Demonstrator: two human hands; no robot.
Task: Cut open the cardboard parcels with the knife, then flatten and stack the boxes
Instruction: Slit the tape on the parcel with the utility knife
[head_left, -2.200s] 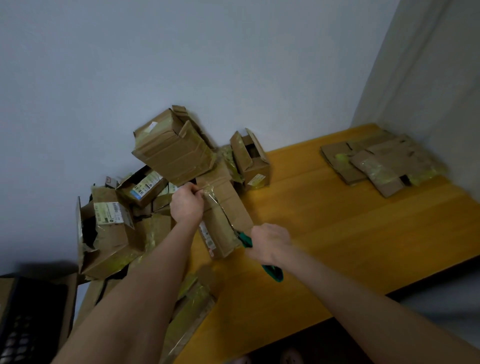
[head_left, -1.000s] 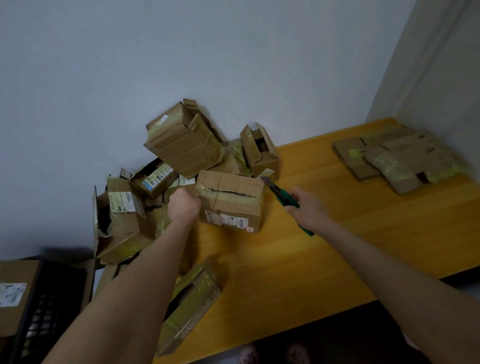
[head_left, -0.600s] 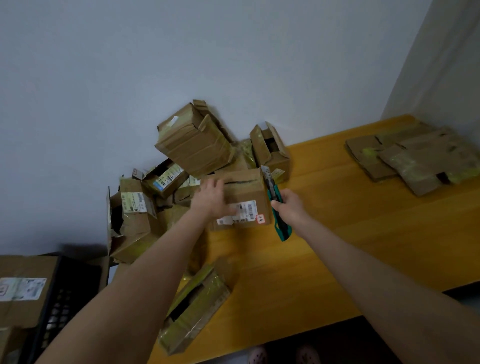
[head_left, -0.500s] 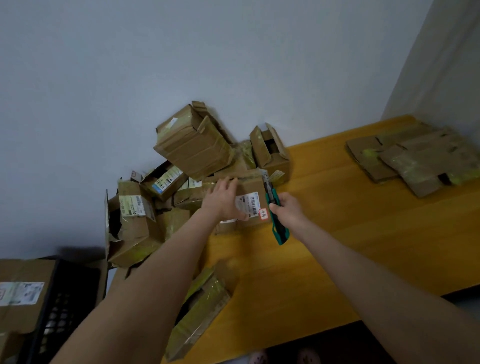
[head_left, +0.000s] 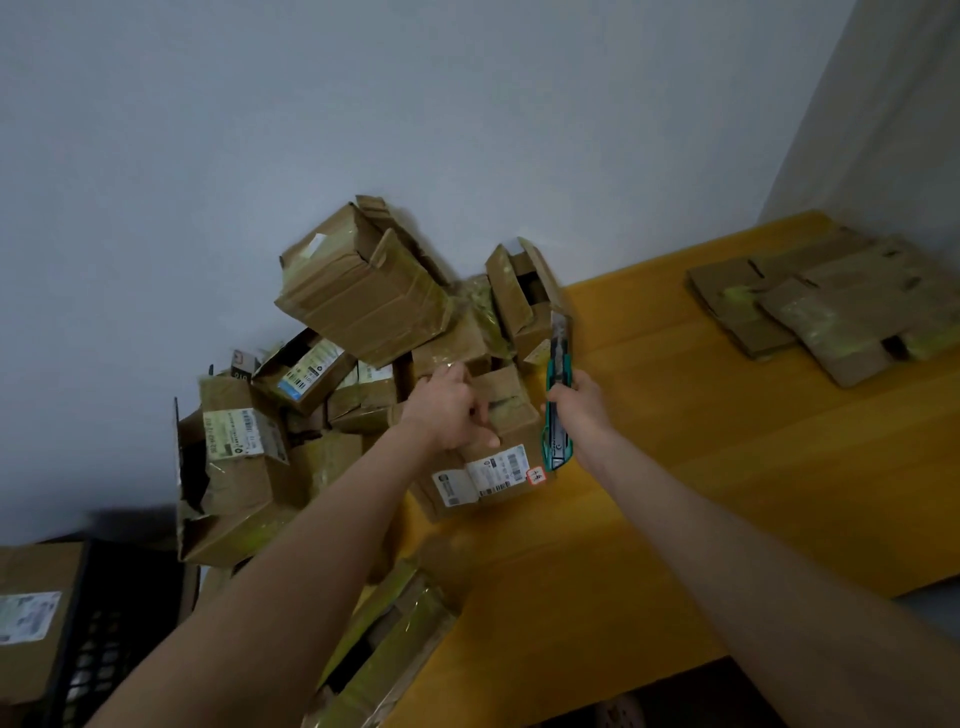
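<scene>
Wooden table (head_left: 701, 467), left hand (head_left: 452, 410) grip closed on parcel (head_left: 488, 467), right hand (head_left: 584, 405) gripping knife (head_left: 558, 395), blade tip blurred

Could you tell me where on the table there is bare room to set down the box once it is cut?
Bare wood lies between the held box and the flattened stack, and along the near edge. The left end is crowded with piled parcels.

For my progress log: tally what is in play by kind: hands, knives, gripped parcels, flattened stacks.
hands: 2 (left hand, right hand)
green utility knife: 1
gripped parcel: 1
flattened cardboard stack: 1
Total: 5
</scene>
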